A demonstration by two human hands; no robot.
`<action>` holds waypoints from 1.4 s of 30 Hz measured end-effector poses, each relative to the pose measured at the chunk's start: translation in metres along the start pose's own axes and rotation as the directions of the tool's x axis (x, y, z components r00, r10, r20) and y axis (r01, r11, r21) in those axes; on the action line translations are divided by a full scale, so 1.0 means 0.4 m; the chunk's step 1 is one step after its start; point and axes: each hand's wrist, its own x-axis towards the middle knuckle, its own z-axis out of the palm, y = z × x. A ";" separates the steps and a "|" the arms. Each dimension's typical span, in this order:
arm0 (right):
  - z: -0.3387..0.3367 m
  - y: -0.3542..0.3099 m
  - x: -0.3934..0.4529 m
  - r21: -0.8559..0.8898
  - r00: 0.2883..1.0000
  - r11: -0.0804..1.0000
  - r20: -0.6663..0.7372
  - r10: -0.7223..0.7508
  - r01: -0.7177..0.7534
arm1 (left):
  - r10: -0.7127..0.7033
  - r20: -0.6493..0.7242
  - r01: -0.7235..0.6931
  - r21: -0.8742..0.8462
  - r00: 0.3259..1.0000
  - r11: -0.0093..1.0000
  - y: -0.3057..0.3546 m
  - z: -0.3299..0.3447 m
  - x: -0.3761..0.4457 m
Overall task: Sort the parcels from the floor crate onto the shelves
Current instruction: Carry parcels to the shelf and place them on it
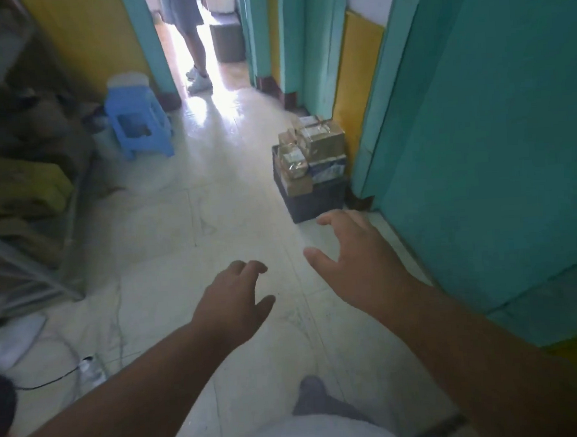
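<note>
A dark floor crate (316, 203) stands against the teal wall on the right, piled with several taped brown and gold parcels (319, 140). My right hand (353, 258) reaches out over the floor just short of the crate, fingers spread and holding nothing. My left hand (235, 302) hovers lower and to the left, fingers loosely apart, also without anything in it. A metal shelf rack (29, 254) with bundled goods on it stands along the left edge, blurred.
A blue plastic stool (139, 122) sits at the back left. A person's legs (196, 61) stand in the bright doorway ahead. A cable and power strip (87, 367) lie on the pale tiled floor at lower left. Teal wall panels (478, 139) run along the right.
</note>
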 end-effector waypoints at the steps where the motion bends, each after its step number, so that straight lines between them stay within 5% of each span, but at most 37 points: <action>1: 0.003 -0.006 0.065 -0.006 1.000 1.000 0.018 0.000 0.000 | -0.023 0.001 0.023 -0.004 1.000 1.000 -0.013 -0.022 0.048; 9: 0.077 -0.121 0.571 0.008 0.997 0.997 0.020 -0.077 0.077 | -0.113 -0.030 0.113 -0.024 0.993 0.993 -0.172 -0.159 0.472; 19: 0.087 -0.087 1.153 -0.025 0.977 0.988 -0.150 0.150 -0.156 | 0.075 0.137 -0.064 -0.081 0.988 0.995 -0.306 -0.279 1.188; 25: 0.031 0.051 1.414 -0.041 0.919 0.957 -0.292 0.263 -0.287 | 0.257 0.178 -0.240 -0.110 0.950 0.965 -0.225 -0.325 1.582; 36: -0.007 0.267 2.010 -0.016 0.902 0.939 -0.285 0.324 -0.343 | 0.291 0.214 -0.279 -0.083 0.933 0.957 -0.191 -0.352 2.204; 42: 0.085 0.355 2.295 0.003 0.844 0.890 -0.315 0.433 -0.456 | 0.335 0.343 -0.316 -0.112 0.877 0.942 -0.232 -0.280 2.589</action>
